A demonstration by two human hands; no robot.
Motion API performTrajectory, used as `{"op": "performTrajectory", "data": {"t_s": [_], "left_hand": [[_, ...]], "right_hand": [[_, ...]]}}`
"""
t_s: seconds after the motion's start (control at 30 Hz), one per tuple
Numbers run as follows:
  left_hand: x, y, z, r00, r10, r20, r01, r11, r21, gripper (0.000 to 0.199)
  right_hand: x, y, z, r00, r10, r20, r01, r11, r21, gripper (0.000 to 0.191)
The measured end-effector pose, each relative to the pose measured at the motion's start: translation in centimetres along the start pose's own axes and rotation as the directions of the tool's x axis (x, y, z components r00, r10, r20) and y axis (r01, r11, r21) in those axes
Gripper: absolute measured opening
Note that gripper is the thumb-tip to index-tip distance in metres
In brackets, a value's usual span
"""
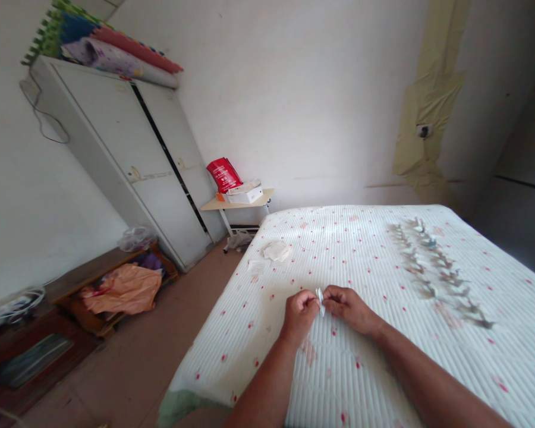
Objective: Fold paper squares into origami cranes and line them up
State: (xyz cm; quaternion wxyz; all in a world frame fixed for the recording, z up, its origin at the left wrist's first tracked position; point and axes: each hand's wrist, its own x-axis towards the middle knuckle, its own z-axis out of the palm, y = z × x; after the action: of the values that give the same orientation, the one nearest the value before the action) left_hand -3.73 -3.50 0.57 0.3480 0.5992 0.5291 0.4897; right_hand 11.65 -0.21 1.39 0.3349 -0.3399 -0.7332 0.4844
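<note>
A small folded piece of paper [320,302] is pinched between my two hands, just above the bed. My left hand [301,312] grips its left side with thumb and fingers. On the other side my right hand [348,308] is closed on its right edge. Ahead and to the left lies a loose pile of printed paper sheets [277,251], with one sheet [258,266] apart from it. Over on the right stand rows of small folded paper figures [450,274], looking like paper cranes.
The bed's quilted cover [361,249] is white with red dots. Beyond its far left corner, a small table [214,204] bears a red bag [224,175] and a white box [246,195]. A grey cabinet [116,131] and a low wooden unit [93,270] line the left wall.
</note>
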Motion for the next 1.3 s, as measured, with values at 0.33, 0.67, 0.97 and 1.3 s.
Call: {"op": "performTrajectory", "data": {"t_s": [0.33, 0.67, 0.97, 1.3], "left_hand": [[0.0, 0.5, 0.1, 0.999, -0.032, -0.01, 0.032, 0.999, -0.003, 0.008], [0.1, 0.4, 0.3, 0.997, 0.002, -0.078, 0.003, 0.998, 0.06, 0.008], [0.3, -0.1, 0.3, 0.997, -0.032, -0.067, 0.033, 0.999, 0.001, 0.008], [0.4, 0.0, 0.0, 0.996, -0.084, -0.028, 0.082, 0.995, -0.062, 0.011]], "right_hand": [[0.2, 0.5, 0.5, 0.996, -0.043, -0.084, 0.035, 0.995, -0.093, 0.013], [0.0, -0.4, 0.6, 0.987, -0.109, -0.118, 0.048, 0.899, -0.435, 0.015], [-0.2, -0.9, 0.6, 0.986, -0.14, -0.091, 0.069, 0.836, -0.544, 0.01], [-0.3, -1.1, 0.3, 0.989, -0.144, -0.044, 0.093, 0.812, -0.577, 0.011]]}}
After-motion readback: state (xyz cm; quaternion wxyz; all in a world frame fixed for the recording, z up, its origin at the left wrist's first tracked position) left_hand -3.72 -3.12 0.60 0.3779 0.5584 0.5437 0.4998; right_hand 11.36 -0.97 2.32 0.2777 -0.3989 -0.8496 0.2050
